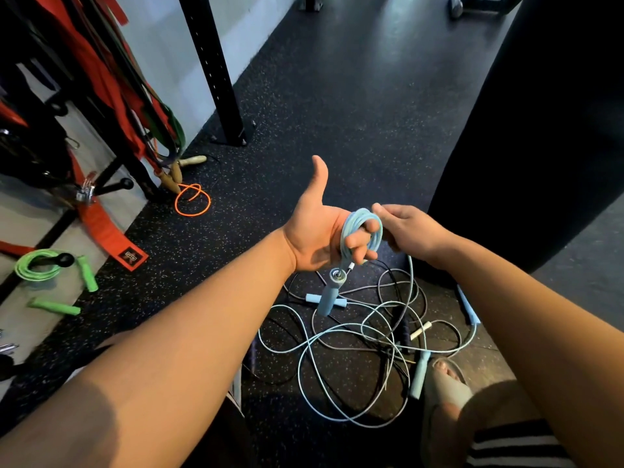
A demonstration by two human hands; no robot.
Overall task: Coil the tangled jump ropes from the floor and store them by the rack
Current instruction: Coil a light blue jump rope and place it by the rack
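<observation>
Two hands are working close together, just apart, above the floor. The left hand (pixel 317 231) is palm-up with the thumb raised, its fingers curled through a coil (pixel 363 228) of the pale blue rope (pixel 410 275). One handle (pixel 327 298) of that rope hangs below the coil. The right hand (pixel 408 231) is just beside the coil, with its fingertips pinching the same rope. From there the strand drops to the tangle (pixel 351 342) of pale blue and dark cords on the speckled floor (pixel 337 113), directly beneath both hands. A sandalled foot (pixel 445 376) stands at the edge of the tangle.

By the rack (pixel 216 72), at the left:
- A green rope (pixel 35 265) lies coiled on the pale base, its handles beside it.
- An orange rope (pixel 192 201) with wooden handles lies on the floor, below the hanging bands (pixel 111 96).
</observation>
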